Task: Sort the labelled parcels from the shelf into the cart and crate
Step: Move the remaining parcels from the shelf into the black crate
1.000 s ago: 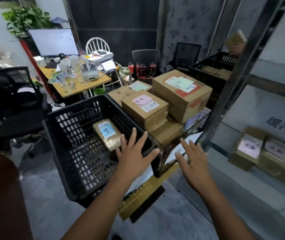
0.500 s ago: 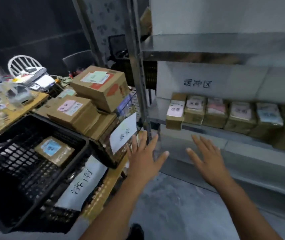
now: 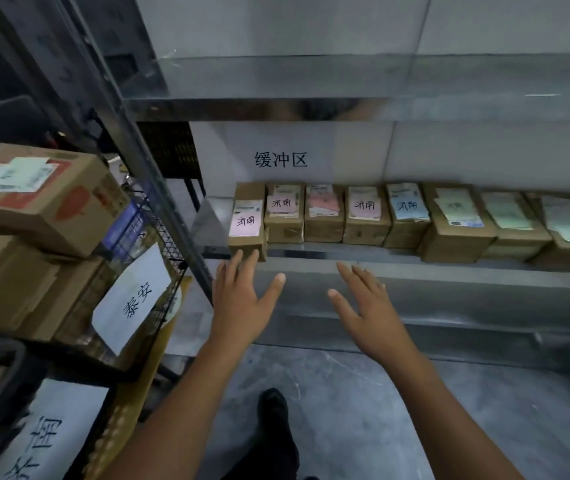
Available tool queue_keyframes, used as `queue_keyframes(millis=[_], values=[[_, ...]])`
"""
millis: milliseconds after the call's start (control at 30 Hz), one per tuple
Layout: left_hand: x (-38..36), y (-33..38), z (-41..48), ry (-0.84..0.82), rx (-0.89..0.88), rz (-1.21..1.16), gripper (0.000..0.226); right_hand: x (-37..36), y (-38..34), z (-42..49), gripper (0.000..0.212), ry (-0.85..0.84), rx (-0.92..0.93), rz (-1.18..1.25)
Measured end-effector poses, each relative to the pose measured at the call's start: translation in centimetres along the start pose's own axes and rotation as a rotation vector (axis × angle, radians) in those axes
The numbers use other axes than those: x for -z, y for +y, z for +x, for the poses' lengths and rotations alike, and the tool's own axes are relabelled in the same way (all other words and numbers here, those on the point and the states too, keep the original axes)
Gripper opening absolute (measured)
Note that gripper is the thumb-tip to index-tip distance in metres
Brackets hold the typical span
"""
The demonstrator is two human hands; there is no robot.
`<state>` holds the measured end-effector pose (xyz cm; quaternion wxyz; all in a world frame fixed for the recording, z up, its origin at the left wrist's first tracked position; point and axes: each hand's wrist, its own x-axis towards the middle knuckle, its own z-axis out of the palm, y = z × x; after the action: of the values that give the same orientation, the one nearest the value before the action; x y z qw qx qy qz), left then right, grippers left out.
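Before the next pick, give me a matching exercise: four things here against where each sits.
1 leftmost parcel
2 blue-labelled parcel
3 white paper sign
4 large box

A top of the stack in the wire cart
B hanging on that cart's side
C fifth from the left in the shelf row
D jutting over the shelf edge

Pairs: 1-D, 2-C, 3-B, 4-A

Printed wall sign (image 3: 280, 159) — grey floor (image 3: 345, 393)
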<state>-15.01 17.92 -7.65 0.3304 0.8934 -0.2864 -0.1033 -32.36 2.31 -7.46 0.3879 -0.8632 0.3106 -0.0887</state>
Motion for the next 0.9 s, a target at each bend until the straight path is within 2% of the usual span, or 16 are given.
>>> queue_keyframes(millis=[100,300,433,700,833,900], values=[[0.1,-1.5,3.0,0.013,0.067,-0.125,0.076,-0.6,-0.8,2.5,0.084,-0.016,0.009,-0.015],[0.8,-4.1,10.4,0.027,0.179,-0.299,0.068,-2.0,-2.7,8.9,0.067,-0.088,0.037,-0.134],[0.3,-7.1,15.1,-0.014,0.290,-0.376,0.079,-3.6,-3.8,13.6,0.078,-0.116,0.069,-0.185],[-2.4,-10.5,21.8,-0.105,0.408,-0.520,0.081,-7.1,-5.2,21.1,0.075,-0.154,0.122,-0.283],[-4.0,-10.9,22.3,-0.099,0.411,-0.578,0.057,-8.1,-5.7,23.6,0.073,-0.176,0.139,-0.309],[-4.4,-10.8,21.9,-0.079,0.398,-0.615,0.054,-8.4,-5.9,24.6,0.069,-0.195,0.131,-0.318]])
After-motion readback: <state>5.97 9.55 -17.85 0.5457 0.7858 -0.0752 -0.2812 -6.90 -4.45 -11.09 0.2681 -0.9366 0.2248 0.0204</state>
